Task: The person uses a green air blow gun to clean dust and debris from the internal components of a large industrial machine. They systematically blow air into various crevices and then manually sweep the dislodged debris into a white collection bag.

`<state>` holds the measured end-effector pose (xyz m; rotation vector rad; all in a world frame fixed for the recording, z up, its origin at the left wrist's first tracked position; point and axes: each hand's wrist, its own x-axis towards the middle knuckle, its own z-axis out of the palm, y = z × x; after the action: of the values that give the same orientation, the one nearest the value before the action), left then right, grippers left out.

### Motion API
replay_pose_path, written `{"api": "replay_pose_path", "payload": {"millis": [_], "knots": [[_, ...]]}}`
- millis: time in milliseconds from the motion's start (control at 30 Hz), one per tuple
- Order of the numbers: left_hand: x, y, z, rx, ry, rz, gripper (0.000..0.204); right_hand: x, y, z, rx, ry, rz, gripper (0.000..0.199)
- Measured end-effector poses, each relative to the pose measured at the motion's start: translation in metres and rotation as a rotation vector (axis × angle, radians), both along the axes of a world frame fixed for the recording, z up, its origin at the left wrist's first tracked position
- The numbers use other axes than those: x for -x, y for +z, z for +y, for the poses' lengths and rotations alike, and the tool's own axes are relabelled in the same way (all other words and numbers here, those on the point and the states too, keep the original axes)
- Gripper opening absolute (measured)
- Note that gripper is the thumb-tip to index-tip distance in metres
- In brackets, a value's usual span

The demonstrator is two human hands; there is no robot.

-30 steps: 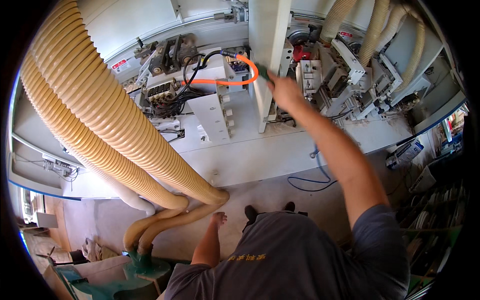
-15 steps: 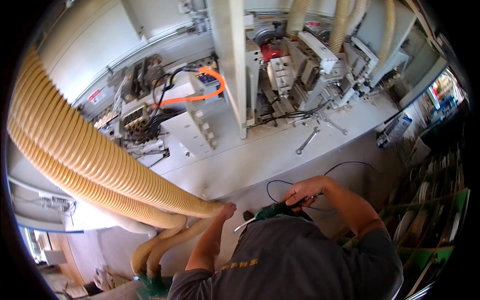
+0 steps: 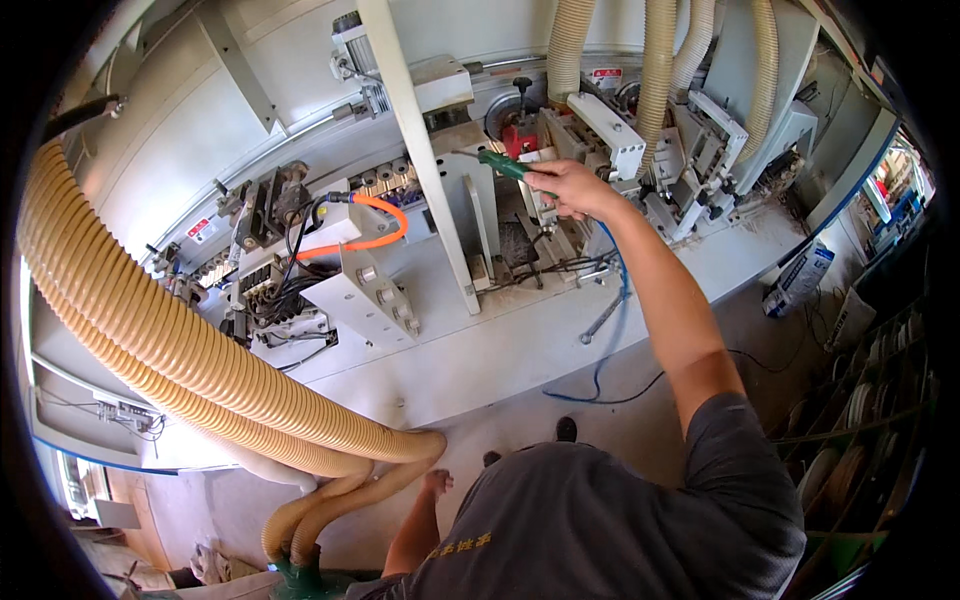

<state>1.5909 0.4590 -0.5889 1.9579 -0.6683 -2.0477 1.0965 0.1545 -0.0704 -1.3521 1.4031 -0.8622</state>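
Observation:
My right hand [image 3: 572,187] is raised over the open machine and grips a green-handled air blow gun [image 3: 500,163] whose thin metal tip points left toward the white upright post [image 3: 425,170]. A blue hose [image 3: 610,330] hangs from the tool down to the floor. My left hand [image 3: 436,484] hangs low beside my body with the fingers loosely apart and holds nothing. It is close to the end of the big yellow ribbed hoses [image 3: 200,370].
The grey machine bed [image 3: 500,350] carries a wrench [image 3: 600,320], an orange cable [image 3: 370,235] and black wiring. More yellow ducts [image 3: 660,60] drop in at the top. A white spray bottle [image 3: 800,280] and shelves of rolls [image 3: 860,420] stand at the right.
My right hand, low at my waist with the green tool half a second ago, has risen to the machine's upper parts with the blue hose trailing. The left hand stays down.

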Motion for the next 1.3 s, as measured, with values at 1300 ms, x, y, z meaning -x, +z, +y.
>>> {"api": "replay_pose_path", "payload": {"millis": [1300], "knots": [[0.042,-0.015,0.078,0.004,0.181,-0.101,0.024,0.3,0.088,-0.048,0.109,-0.512,0.771,0.033]]}}
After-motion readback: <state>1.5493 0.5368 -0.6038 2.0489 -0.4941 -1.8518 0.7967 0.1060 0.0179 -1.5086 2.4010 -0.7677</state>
